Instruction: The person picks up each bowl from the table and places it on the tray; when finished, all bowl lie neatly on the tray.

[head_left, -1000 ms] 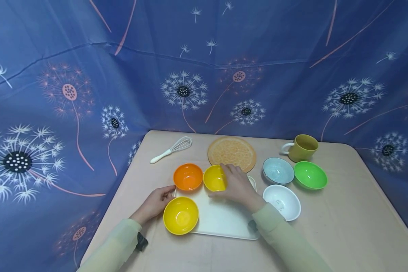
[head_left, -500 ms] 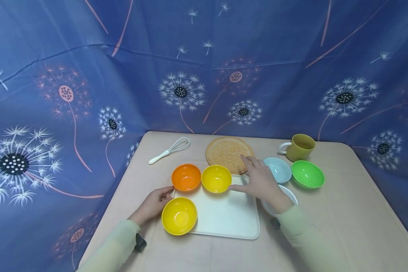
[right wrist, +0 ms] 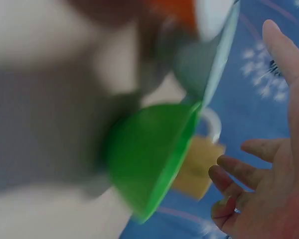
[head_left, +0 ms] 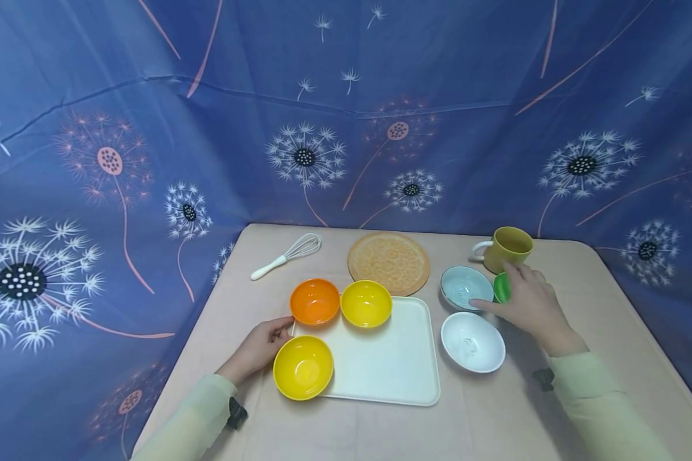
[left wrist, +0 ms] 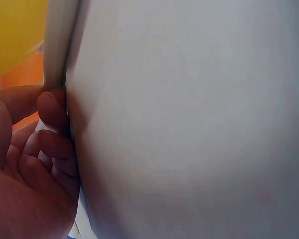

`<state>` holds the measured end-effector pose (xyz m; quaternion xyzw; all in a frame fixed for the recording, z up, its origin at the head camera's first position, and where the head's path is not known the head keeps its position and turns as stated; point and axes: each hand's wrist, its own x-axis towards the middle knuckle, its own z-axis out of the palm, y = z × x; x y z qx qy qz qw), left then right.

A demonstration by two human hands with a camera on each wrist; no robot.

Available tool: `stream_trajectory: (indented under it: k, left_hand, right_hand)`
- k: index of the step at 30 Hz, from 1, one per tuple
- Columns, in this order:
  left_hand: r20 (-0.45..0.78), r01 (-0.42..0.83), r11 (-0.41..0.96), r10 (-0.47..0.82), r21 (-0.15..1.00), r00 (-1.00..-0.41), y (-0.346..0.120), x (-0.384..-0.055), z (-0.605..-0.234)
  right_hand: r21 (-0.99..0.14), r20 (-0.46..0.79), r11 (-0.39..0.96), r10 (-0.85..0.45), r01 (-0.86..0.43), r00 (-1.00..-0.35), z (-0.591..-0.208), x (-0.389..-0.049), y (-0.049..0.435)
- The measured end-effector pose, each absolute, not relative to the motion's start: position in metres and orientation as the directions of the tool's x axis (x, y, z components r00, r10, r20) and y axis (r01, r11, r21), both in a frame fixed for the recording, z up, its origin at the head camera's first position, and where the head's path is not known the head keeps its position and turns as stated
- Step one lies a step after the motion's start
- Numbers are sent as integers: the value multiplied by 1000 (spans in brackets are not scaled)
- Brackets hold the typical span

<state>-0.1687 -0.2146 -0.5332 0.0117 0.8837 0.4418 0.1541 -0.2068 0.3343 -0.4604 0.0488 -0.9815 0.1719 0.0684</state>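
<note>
At the left edge of the white tray (head_left: 380,365), my left hand (head_left: 259,349) grips the rim with curled fingers. The tray carries an orange bowl (head_left: 314,302) at its far left corner, a yellow bowl (head_left: 366,305) on its far edge and another yellow bowl (head_left: 303,368) at its near left corner. My right hand (head_left: 533,306) hovers with spread fingers over the green bowl (right wrist: 149,154), hiding most of it in the head view. Its thumb reaches across the light blue bowl (head_left: 464,282); contact cannot be told.
A white bowl (head_left: 473,342) stands right of the tray. Behind the green bowl is a mustard mug (head_left: 510,246) with a white handle. A round pizza-like board (head_left: 389,262) and a whisk (head_left: 288,256) lie at the back, before the blue dandelion cloth (head_left: 346,115).
My right hand has let go of the far yellow bowl and moved right, past the white and light blue bowls, to the green bowl. My left hand stays at the tray's edge.
</note>
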Motion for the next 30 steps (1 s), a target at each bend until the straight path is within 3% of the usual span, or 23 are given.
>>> stream_trajectory:
  k: [13,30]
  left_hand:
    - [-251,-107,608,156,786,-955,-216,-169,-534]
    - [-248,-102,594,169,798,-954,-217,-168,-534]
  right_hand:
    - [-282,111,959,-12,-43,-994,-490,-202,393]
    - [-320,25,947,30,21,-999,-492,-204,401]
